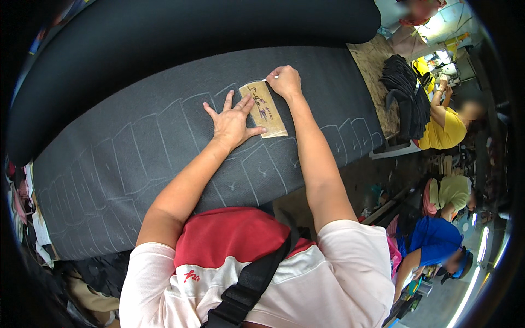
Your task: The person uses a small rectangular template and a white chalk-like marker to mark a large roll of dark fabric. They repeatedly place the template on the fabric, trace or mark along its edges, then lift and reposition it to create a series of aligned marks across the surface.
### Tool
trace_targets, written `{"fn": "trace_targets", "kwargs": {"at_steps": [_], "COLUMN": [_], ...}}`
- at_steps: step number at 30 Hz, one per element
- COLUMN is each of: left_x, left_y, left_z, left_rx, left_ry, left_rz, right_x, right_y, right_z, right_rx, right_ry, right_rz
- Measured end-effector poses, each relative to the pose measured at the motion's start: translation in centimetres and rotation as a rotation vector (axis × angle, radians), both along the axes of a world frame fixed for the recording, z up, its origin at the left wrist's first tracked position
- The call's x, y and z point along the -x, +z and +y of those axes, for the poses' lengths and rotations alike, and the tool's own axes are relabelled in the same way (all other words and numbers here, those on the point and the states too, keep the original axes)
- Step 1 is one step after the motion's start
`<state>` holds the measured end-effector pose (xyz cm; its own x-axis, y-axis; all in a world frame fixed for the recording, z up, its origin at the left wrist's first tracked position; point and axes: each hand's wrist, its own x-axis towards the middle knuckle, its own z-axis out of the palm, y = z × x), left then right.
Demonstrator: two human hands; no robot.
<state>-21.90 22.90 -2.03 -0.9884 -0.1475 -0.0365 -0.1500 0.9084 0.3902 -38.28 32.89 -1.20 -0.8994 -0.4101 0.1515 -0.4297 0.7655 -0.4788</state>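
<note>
My left hand (pixel 234 121), fingers spread, pins cardboard template (pixel 263 109) on dark fabric (pixel 136 158); right hand (pixel 284 81) pinches chalk (pixel 266 80). Template may slip, skewing the outline.

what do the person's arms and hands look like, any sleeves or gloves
Both arms are bare from the upper arm down. The left hand and right hand wear no gloves, and no rings, watch or bracelet can be made out. Short white sleeves end above the elbows, part of a white shirt with a red panel across the chest. A black strap crosses the front.
</note>
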Motion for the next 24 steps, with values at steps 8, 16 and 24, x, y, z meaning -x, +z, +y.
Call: {"fn": "trace_targets", "kwargs": {"at_steps": [8, 16, 24], "left_x": [0.0, 0.1, 0.0], "left_y": [-0.4, -0.7, -0.5], "left_z": [0.1, 0.1, 0.1], "left_rx": [0.021, 0.032, 0.038], "left_ry": [0.001, 0.005, -0.018], "left_rz": [0.034, 0.011, -0.013], "right_x": [-6.0, -13.4, -11.1], "right_y": [-0.2, 2.9, 3.8], "right_z": [5.1, 8.5, 9.2], "right_rx": [-0.145, 0.059, -0.423], "right_ry": [0.171, 0.131, -0.155], "right_rz": [0.152, -0.261, 0.076]}}
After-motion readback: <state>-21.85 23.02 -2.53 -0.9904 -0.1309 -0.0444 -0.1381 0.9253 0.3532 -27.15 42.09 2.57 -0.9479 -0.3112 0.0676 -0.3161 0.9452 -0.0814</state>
